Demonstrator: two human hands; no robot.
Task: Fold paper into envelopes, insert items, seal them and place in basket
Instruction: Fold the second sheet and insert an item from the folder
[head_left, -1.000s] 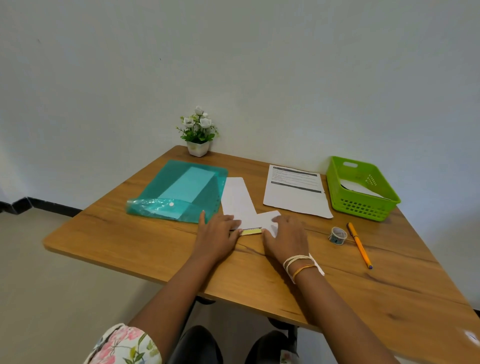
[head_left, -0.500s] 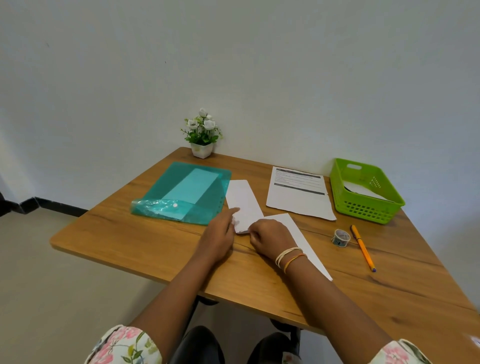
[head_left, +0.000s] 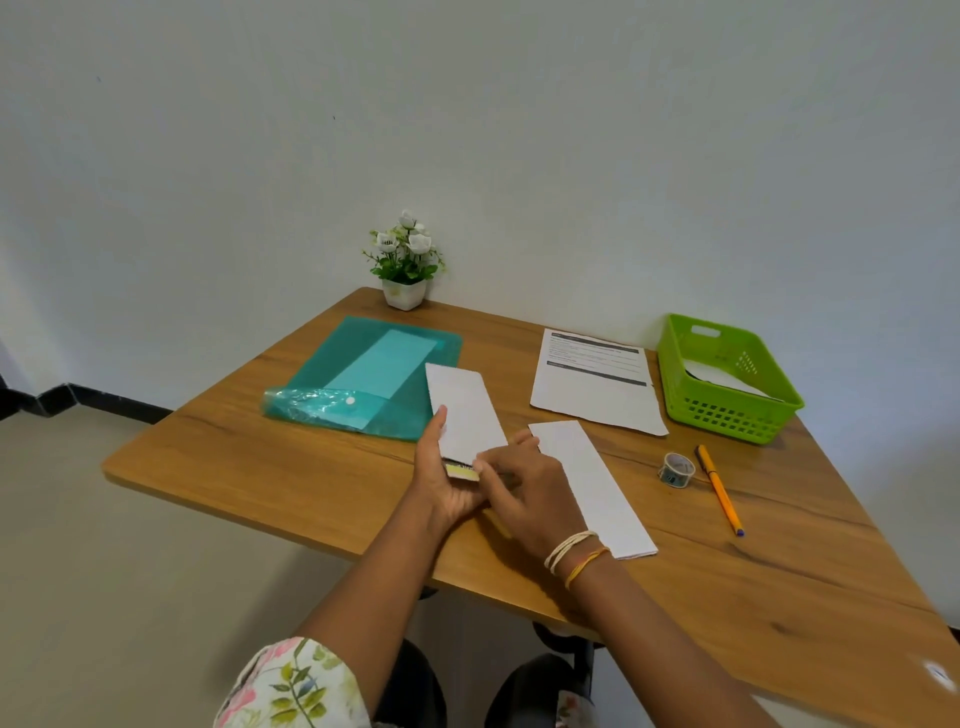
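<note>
Envelope | gripped by left hand | right hand pinches yellow item at its near end

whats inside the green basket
A white paper piece lies inside the green basket, leaning toward the right wall. The near wall hides its lower part and the basket floor, so anything beneath can't be seen.

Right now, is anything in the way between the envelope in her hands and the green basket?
Nothing tall stands in the way. Between the folded envelope and the green basket only flat things lie on the table: another folded paper and a printed sheet. The envelope could pass above them.
</note>
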